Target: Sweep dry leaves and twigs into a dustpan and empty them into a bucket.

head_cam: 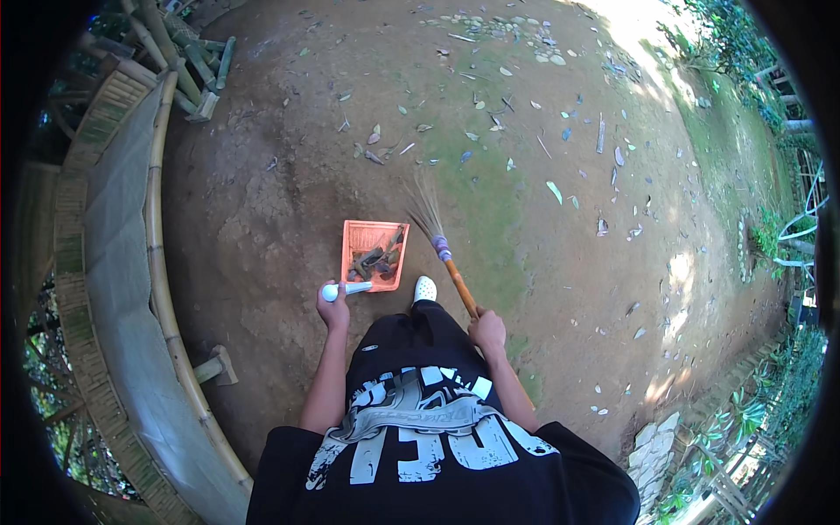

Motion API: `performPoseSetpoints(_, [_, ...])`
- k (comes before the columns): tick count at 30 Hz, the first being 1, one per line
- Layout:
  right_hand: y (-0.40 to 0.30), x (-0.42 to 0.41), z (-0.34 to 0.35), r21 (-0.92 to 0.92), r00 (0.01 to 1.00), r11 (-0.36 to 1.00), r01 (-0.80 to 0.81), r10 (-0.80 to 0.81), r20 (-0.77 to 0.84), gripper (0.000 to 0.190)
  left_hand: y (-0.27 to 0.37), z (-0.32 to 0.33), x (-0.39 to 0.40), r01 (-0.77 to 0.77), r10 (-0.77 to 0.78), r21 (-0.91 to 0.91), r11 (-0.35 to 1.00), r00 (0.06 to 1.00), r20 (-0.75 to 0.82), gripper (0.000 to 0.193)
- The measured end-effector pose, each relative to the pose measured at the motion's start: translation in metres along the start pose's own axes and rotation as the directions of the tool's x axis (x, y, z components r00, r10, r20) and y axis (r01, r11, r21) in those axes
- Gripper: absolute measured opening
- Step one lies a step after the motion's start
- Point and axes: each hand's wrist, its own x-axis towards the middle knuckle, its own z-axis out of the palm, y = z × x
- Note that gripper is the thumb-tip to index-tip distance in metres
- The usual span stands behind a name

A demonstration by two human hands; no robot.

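Observation:
My left hand (333, 308) grips the pale handle (354, 288) of an orange plastic dustpan (350, 237). Inside the pan lies a heap of dry brown leaves (375, 264). My right hand (489, 330) is closed around the orange-brown stick of a broom (461, 286). Its thin bristles (426, 209) fan out ahead, to the right of the dustpan, with a purple binding where they meet the stick. A few dry leaves (374, 156) lie on the dirt beyond the pan.
A curved bamboo bench (157, 230) with a grey covering runs along the left. Fallen leaves (554, 191) are scattered over the dirt ground (564, 275). Several stones (518, 29) lie at the far side. Flat stones (653, 453) and plants (745, 417) border the lower right. My white clog (425, 289) is close to the pan.

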Motion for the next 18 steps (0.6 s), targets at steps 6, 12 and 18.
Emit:
performPoseSetpoints(6, [-0.024, 0.002, -0.031, 0.089, 0.989, 0.988, 0.129, -0.122, -0.082, 0.032, 0.017, 0.007, -0.001, 0.028, -0.029, 0.017, 0.999, 0.999, 0.025, 0.032])
performPoseSetpoints(12, [0.002, 0.045, -0.048, -0.037, 0.952, 0.996, -0.08, 0.066, -0.3, 0.029, 0.024, 0.015, 0.0, 0.004, -0.008, 0.062, 0.998, 0.999, 0.053, 0.032])
performPoseSetpoints(18, [-0.011, 0.092, -0.026, 0.03, 0.992, 1.0, -0.01, 0.014, -0.124, 0.024, 0.019, 0.023, 0.004, -0.042, 0.041, 0.025, 0.999, 0.998, 0.04, 0.032])
